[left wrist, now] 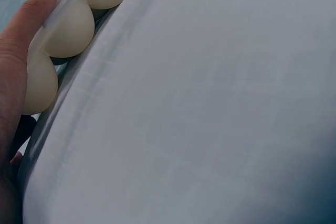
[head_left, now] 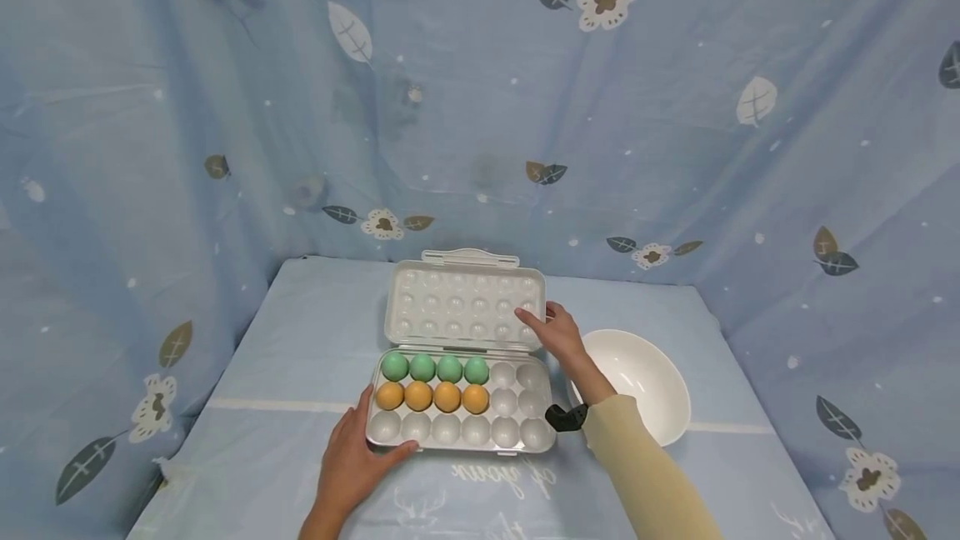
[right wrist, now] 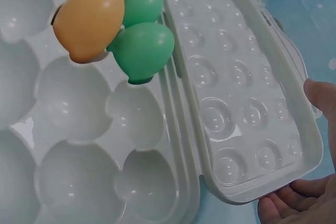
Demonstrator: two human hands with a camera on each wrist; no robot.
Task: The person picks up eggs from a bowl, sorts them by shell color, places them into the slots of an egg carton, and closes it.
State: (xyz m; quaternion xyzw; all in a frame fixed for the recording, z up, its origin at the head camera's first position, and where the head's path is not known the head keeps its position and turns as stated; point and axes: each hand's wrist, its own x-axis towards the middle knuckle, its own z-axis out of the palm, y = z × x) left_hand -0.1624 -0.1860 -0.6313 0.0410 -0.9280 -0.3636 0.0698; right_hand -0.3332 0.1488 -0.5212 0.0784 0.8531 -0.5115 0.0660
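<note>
A white plastic egg box [head_left: 446, 430] lies with its lid [head_left: 453, 315] folded back, away from the person. Green eggs [head_left: 449, 368] fill part of the back row, and orange eggs [head_left: 447, 397] part of the middle one. The front row and the right-hand cups hold none. My left hand [head_left: 354, 457] grips the box's front left corner, thumb along the front edge; the left wrist view shows this thumb [left wrist: 31, 14] above the rounded cup undersides [left wrist: 73, 30]. At the lid's right edge, my right hand [head_left: 558, 332] holds it, fingertips [right wrist: 270, 208] at the lower rim in the right wrist view.
A white bowl [head_left: 645, 373] stands right of the box, partly behind the right forearm. A black strap [head_left: 566, 417] sits at the right wrist. Pale blue cloth [head_left: 300, 357] covers the table, and patterned curtains [head_left: 465, 107] hang around it.
</note>
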